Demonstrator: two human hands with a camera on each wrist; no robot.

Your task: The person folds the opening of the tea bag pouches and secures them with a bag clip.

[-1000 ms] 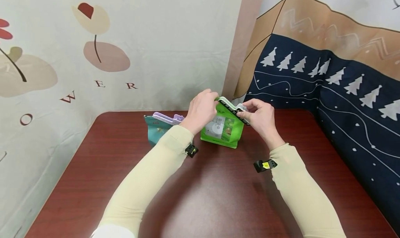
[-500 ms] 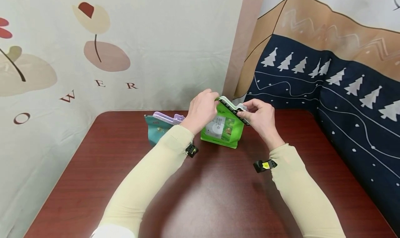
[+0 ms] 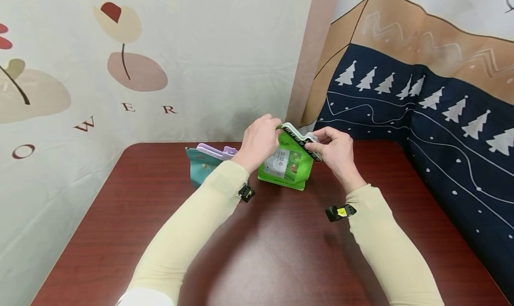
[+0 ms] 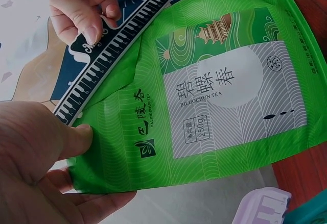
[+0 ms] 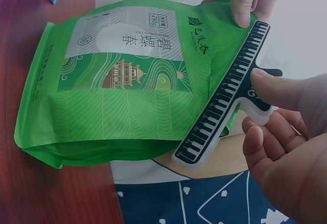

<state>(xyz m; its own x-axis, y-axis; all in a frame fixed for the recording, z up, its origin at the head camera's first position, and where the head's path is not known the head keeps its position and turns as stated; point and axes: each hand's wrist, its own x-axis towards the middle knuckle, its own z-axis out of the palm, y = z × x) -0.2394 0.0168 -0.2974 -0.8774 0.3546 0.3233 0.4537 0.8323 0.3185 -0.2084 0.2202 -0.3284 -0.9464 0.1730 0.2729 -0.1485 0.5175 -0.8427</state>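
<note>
A green tea bag (image 3: 285,163) stands on the table, its printed front towards me. With thumb and fingers my left hand (image 3: 260,141) pinches the bag's upper left corner. The thumb of my right hand (image 3: 333,150) presses the handle of a black and white bag clip (image 5: 225,96) patterned like piano keys, fingers behind it. The clip lies at a slant across the bag's upper right corner. In the left wrist view the tea bag (image 4: 204,91) shows its label, and the clip's long bar (image 4: 115,55) runs along its top edge. Whether the clip's jaws grip the bag is hard to tell.
Left of the green bag stands a teal bag (image 3: 201,167) with a purple clip (image 3: 214,151) on its top, partly hidden by my left arm. The brown table (image 3: 289,252) meets a patterned cloth wall (image 3: 225,74) at the back and a dark blue one at the right.
</note>
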